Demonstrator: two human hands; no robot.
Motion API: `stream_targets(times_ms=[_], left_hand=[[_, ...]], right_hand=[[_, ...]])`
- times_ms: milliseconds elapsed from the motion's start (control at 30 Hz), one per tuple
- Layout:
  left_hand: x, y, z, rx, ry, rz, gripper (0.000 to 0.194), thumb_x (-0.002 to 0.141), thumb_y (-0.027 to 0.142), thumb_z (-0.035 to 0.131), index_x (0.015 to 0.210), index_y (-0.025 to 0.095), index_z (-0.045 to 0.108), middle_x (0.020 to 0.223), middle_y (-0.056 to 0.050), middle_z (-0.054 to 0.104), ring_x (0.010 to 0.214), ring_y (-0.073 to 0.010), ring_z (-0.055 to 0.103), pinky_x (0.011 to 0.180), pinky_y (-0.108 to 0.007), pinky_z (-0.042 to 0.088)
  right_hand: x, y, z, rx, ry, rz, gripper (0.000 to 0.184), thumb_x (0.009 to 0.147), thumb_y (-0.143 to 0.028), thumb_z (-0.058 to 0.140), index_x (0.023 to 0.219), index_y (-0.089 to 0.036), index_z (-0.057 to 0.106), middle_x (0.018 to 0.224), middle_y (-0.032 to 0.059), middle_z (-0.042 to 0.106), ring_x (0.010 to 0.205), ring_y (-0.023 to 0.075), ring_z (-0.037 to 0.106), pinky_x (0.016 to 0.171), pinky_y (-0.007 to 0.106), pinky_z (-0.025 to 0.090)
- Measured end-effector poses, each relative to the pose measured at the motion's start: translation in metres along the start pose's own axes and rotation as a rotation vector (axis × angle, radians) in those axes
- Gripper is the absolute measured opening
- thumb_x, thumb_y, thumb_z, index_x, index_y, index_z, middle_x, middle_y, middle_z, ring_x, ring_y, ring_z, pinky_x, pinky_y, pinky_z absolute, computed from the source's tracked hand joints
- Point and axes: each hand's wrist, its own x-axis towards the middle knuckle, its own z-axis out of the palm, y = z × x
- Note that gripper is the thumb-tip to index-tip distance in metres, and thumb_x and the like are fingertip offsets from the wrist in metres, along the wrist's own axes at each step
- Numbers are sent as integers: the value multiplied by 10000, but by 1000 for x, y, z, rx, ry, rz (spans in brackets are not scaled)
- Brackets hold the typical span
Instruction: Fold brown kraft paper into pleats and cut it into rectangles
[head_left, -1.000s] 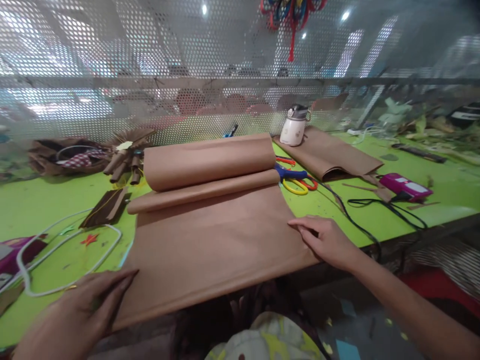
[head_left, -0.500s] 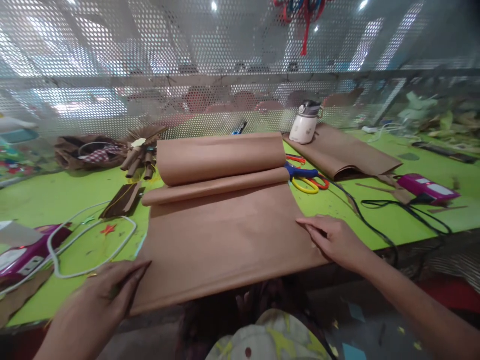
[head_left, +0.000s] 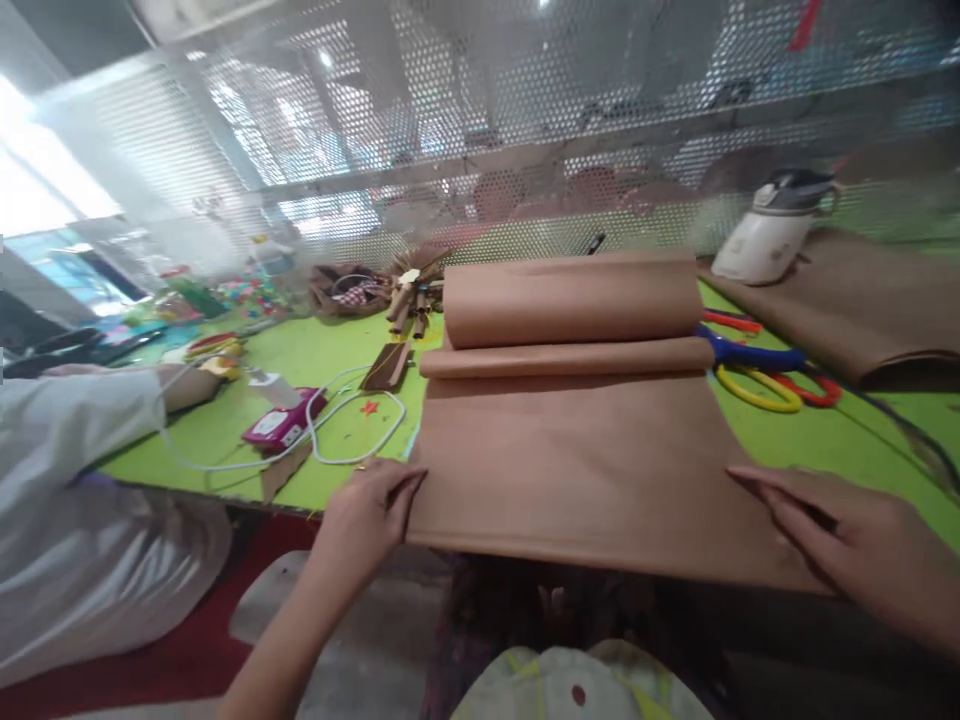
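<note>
A wide sheet of brown kraft paper (head_left: pixel 570 470) spreads over the front edge of the green table, its near edge folded. My left hand (head_left: pixel 375 505) pinches the sheet's left side near the front corner. On the right side, my right hand (head_left: pixel 832 530) grips the paper between thumb and fingers. Toward the back the paper becomes a narrow roll (head_left: pixel 570 358), with a thicker curled roll (head_left: pixel 574 300) behind it. Scissors with blue handles (head_left: pixel 754 352) poke out from under the right end of the rolls, beside yellow-handled scissors (head_left: pixel 759 388).
A white bottle (head_left: pixel 765 240) stands on more brown paper (head_left: pixel 885 310) at the right. To the left are a purple power strip (head_left: pixel 285 425), a white cable (head_left: pixel 360 460), an orange star (head_left: pixel 369 407) and dark paper strips (head_left: pixel 387 366). Another person's white sleeve (head_left: pixel 82 420) rests at far left.
My view has swung left, so everything appears shifted right and the other person's arm now shows. Both hands still pinch the paper's sides.
</note>
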Motion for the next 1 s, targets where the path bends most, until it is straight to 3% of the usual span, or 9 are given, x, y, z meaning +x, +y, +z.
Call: stream_targets(times_ms=[300, 733, 867, 1000], left_hand=[[-3, 4, -1, -40, 11, 25, 327, 868, 278, 418, 936, 180, 722, 923, -66, 722, 902, -213, 633, 821, -328, 477], [5, -9, 3, -37, -3, -30, 417, 805, 483, 398, 930, 248, 718, 1013, -37, 711, 949, -245, 653, 833, -365, 496], [6, -23, 10, -28, 1, -33, 428, 782, 520, 387, 933, 288, 714, 1048, -1, 701, 982, -247, 644, 874, -387, 484], [6, -51, 27, -16, 35, 9, 391, 812, 521, 416, 988, 303, 687, 1085, 21, 687, 1023, -228, 622, 915, -364, 465]], right_hand=[[-7, 8, 5, -33, -9, 1, 282, 873, -278, 465, 1072, -409, 616, 921, 32, 727, 784, 289, 694, 579, 389, 547], [10, -16, -8, 3, -92, 107, 294, 879, -246, 449, 1018, -181, 699, 751, 44, 689, 681, 176, 634, 656, 308, 491], [13, -20, -8, -13, -98, 119, 308, 880, -213, 437, 1039, -167, 697, 788, 57, 692, 731, 182, 626, 683, 308, 478], [15, -22, -8, -19, -94, 134, 312, 877, -197, 434, 1037, -174, 701, 796, 64, 693, 746, 182, 622, 686, 304, 474]])
